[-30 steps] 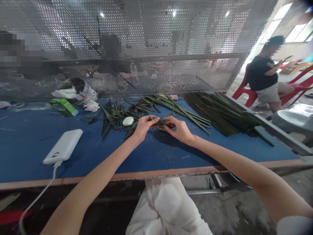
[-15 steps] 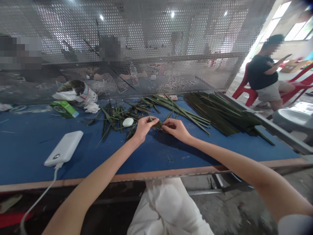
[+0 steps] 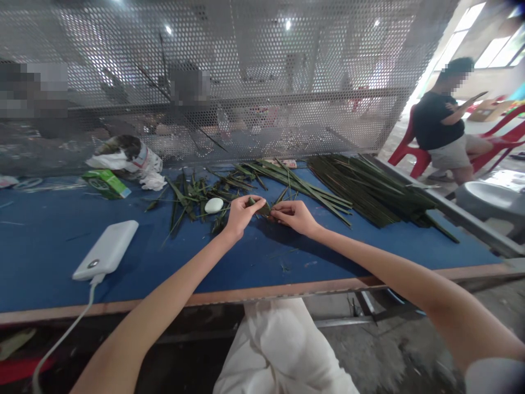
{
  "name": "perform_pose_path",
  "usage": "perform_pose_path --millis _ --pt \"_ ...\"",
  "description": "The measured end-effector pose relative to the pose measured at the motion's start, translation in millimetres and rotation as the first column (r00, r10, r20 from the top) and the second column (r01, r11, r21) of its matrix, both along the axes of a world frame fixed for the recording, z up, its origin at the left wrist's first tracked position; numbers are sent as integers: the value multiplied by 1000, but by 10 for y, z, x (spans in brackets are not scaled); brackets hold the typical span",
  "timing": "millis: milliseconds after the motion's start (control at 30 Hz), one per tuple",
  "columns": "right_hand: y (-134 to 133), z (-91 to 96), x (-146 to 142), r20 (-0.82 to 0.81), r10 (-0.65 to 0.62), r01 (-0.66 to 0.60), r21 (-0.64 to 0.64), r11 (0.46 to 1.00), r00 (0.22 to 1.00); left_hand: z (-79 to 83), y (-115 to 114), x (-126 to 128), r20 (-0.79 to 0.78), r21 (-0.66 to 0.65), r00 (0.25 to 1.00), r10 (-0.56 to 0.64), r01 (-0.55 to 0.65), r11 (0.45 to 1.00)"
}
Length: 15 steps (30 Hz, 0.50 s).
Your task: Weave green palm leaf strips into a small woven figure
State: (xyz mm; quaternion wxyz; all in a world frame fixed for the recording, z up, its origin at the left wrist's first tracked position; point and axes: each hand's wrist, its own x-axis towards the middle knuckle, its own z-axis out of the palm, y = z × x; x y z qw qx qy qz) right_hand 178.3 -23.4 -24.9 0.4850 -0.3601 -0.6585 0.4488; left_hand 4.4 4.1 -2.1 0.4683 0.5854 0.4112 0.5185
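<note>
in the last half sec or so the two hands have eased apart a bit, so the small folded green leaf (image 3: 259, 207) sits more in the open btwn them, up off the blue worktop (image 3: 49, 257) and just right of the left hand (image 3: 241, 214). that hand is nearly closed, thumb and fingers pinched on the fold. the right hand (image 3: 295, 216) is half curled, fingertips close in on what might be a thin leaf tail trailing off the fold, but cant really tell if it's gripping. inner part of the fold is hidden by fingers, so no idea how it's layered tbh. just left of the hands there's a white egg (image 3: 214, 205) among loose leaf trimmings (image 3: 192, 200), w/ a pile of long dark leaf strips (image 3: 369, 191) further right. also on the worktop: a white pwr bank (image 3: 105, 250) w/ its cable running off the front edge, a green carton (image 3: 105, 183) and a plastic bag (image 3: 127, 156). behind it all is a perforated metal screen (image 3: 262, 65), w/ stuff past it too blurry to make out. off to the right a person (image 3: 437, 123) sits on a red plastic chair (image 3: 418, 158), and what's in their hand is hard to tell.
</note>
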Motion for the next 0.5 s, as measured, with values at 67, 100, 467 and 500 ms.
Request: perform_pose_path --millis 67,100,467,500 --pt "2 -2 -4 7 -3 3 8 1000 1000 14 -5 1 6 -18 1000 1 -1 1000" --pt "3 0 -3 12 -1 1 13 1000 1000 23 -6 -1 12 -34 1000 -10 11 999" --pt "52 34 92 89 12 -10 -20 1000 996 93 58 -91 -13 -199 983 -185 178 964" --pt "49 41 94 92 18 -15 -29 999 996 88 65 -92 -42 -196 985 -168 157 968"
